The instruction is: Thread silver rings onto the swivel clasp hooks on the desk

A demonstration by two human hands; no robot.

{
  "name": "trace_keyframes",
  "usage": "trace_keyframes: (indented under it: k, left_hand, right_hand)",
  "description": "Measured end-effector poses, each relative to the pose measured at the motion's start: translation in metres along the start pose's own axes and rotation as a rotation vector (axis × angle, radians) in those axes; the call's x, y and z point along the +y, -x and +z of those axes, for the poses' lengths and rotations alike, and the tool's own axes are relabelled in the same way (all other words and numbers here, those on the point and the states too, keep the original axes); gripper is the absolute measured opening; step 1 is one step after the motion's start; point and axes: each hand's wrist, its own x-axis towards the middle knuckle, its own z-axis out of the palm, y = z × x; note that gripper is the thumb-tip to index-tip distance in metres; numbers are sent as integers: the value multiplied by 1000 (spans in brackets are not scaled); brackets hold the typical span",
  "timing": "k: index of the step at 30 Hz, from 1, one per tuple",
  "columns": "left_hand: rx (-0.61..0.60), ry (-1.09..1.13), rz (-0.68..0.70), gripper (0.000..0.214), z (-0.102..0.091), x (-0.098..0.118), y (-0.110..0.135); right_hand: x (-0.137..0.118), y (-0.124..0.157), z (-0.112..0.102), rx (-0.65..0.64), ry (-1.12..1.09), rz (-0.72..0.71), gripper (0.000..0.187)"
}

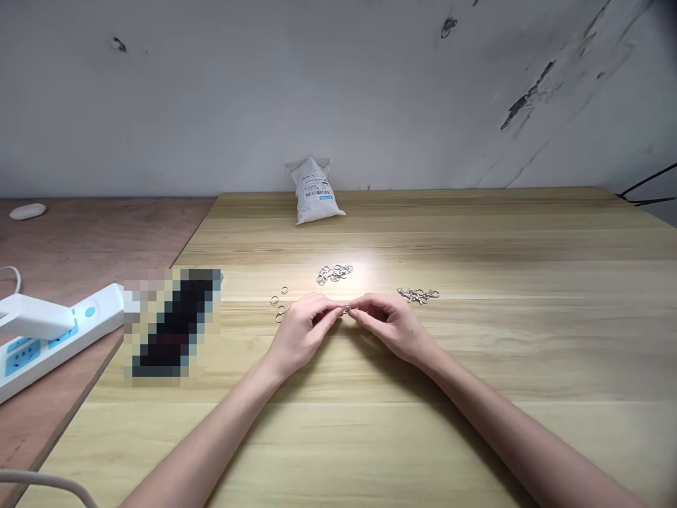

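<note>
My left hand and my right hand meet at the middle of the light wooden table, fingertips pinched together on one small metal ring. A few loose rings lie just left of my left hand. A heap of linked rings sits a little beyond the hands. A pile of small metal clasps lies to the right of my right hand.
A small white bag stands at the table's back edge by the wall. A blurred dark object lies at the table's left edge. A white power strip and a white plug rest on the brown surface to the left.
</note>
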Motion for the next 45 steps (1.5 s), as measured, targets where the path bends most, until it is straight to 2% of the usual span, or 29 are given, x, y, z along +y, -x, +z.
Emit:
trace_keyframes:
  k: [6, 13, 22, 29, 34, 45]
  left_hand:
    - [37, -7, -63, 21, 4, 4, 0]
    - [109, 125, -200, 22, 7, 6, 2]
    - [83, 153, -178, 20, 10, 13, 4]
    - [45, 152, -150, 13, 11, 12, 4]
    - [64, 95, -127, 11, 11, 11, 4]
    - [117, 120, -146, 10, 13, 10, 3]
  right_hand:
    - [-3, -1, 0, -31, -83, 73, 25]
    - [-5, 0, 2, -62, -333, 198, 28]
    - [-9, 1, 7, -1, -412, 196, 26]
    - [-10, 1, 8, -9, -419, 204, 25]
    - [-10, 1, 7, -17, -411, 224, 25]
    - [-12, 3, 11, 34, -479, 206, 21]
